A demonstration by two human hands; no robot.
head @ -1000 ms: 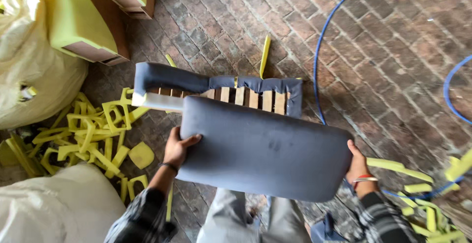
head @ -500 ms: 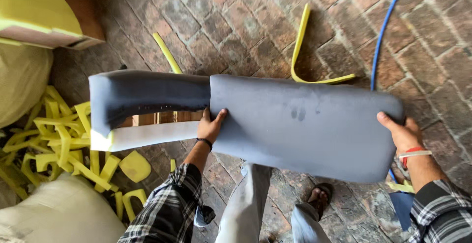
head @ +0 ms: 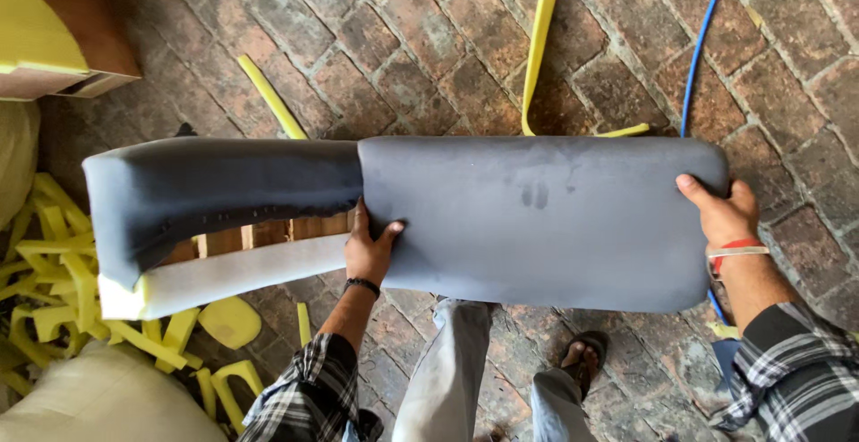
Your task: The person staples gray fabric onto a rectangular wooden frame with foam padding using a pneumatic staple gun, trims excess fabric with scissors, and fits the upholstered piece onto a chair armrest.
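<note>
I hold a grey upholstered chair seat and back (head: pixel 537 218) level in front of me, above a brick floor. The padded grey seat panel spans the middle and right; the curved grey back part (head: pixel 206 191) with its wooden frame and white foam edge (head: pixel 233 272) lies to the left. My left hand (head: pixel 369 247) grips the near edge of the seat panel where it meets the back. My right hand (head: pixel 720 214) grips the seat's right end, a red band on its wrist.
Yellow foam offcuts (head: pixel 54 272) are piled at the left, and long yellow strips (head: pixel 537 48) lie on the brick floor (head: pixel 403 39). A blue hose (head: pixel 702 39) runs down the right. Yellow foam blocks (head: pixel 45 30) sit top left, a pale sack (head: pixel 98 406) bottom left. My feet stand below.
The chair piece has been lifted closer and turned level across my view. Both hands kept their grip on it.
</note>
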